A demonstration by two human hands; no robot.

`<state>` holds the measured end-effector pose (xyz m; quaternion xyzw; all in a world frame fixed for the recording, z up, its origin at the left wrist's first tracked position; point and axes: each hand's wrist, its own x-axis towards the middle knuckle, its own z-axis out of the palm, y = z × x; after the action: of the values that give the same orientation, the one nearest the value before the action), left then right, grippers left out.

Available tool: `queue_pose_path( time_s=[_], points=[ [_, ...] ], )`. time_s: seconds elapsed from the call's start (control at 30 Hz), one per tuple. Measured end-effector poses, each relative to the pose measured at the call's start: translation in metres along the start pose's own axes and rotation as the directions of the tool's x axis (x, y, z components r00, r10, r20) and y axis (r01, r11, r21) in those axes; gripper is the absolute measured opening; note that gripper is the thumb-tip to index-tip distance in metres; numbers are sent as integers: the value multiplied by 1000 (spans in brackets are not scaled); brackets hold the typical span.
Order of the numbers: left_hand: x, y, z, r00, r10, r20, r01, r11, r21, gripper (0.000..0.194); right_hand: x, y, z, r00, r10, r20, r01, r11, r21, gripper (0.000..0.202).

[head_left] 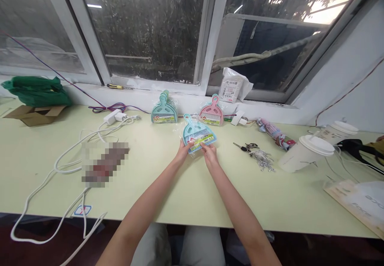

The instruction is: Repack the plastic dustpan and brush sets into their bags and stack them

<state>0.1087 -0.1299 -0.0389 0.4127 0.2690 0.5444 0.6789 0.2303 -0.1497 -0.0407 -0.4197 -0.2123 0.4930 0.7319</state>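
A blue dustpan and brush set (198, 132) in clear wrapping is held between my two hands over the middle of the table. My left hand (182, 152) grips its lower left corner, and my right hand (209, 153) grips the lower edge further right. Behind it, a stack of green dustpan sets (163, 112) leans by the window wall on the left. Pink dustpan sets (211, 113) lean there on the right, close to the blue one.
White cables (67, 170) and a pixelated item (105, 165) lie left. Keys (261, 158), a folded umbrella (274, 133) and white cups (307, 154) are on the right. A cardboard box (36, 115) with a green bag (37, 91) stands far left. A wrapped package (231, 88) rests on the sill.
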Motion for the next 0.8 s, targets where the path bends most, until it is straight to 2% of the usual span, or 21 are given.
queue_pose_path(
  time_s=[0.13,0.2,0.33,0.43,0.53,0.67,0.8],
  points=[
    [-7,-3,9,995,-99,23,98,995,17,64,0,-1,2,995,-69,-69,73,996,48,39],
    [-7,0,11,993,-116,23,116,993,27,58,2,-1,1,995,-64,-72,67,997,49,38],
    [-1,8,3,996,-40,-78,48,994,94,51,5,-2,0,999,47,8,-47,999,0,35],
    [1,11,-7,995,12,-97,7,981,193,52,6,-6,1,989,132,60,-131,991,-27,33],
    [1,13,-11,999,19,-51,-7,977,214,52,7,-13,-2,987,150,56,-151,988,12,26],
    [-2,19,-11,999,-38,39,27,968,250,54,12,-18,-10,996,18,-85,-14,999,51,23],
    [-8,27,-9,985,-55,163,14,971,239,57,13,-16,-15,996,7,-84,-4,999,43,29]
  ],
)
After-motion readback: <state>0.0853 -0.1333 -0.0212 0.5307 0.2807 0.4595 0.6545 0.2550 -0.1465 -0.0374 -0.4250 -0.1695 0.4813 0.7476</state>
